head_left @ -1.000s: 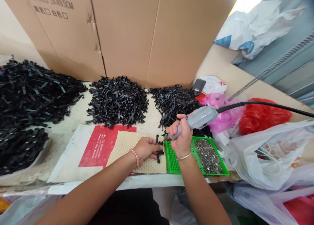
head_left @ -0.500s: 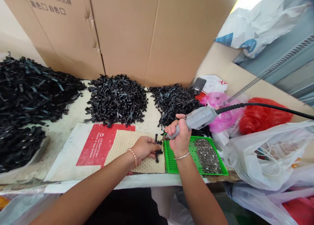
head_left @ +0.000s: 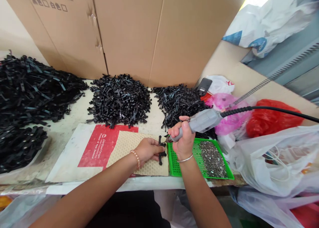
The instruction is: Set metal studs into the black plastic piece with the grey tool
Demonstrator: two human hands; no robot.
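My right hand (head_left: pixel 183 139) is wrapped round a grey corded power screwdriver (head_left: pixel 202 120), whose tip points down-left onto a small black plastic part (head_left: pixel 161 149). With fingers pinched, my left hand (head_left: pixel 148 149) holds that black part down on a beige honeycomb mat (head_left: pixel 127 143). Just right of the mat sits a green mesh tray (head_left: pixel 179 166) holding a heap of small metal screws (head_left: pixel 211 158).
Heaps of black plastic parts lie at the left (head_left: pixel 32 88), centre (head_left: pixel 120 100) and right (head_left: pixel 179 102) of the table. Tall cardboard sheets (head_left: pixel 149 32) stand behind. Plastic bags, pink (head_left: pixel 229 118), red (head_left: pixel 271 118) and white (head_left: pixel 276 158), crowd the right side. A red-and-white sheet (head_left: pixel 99 145) lies under the mat.
Both hands stay nearly still on the black part; only the view has shifted slightly.
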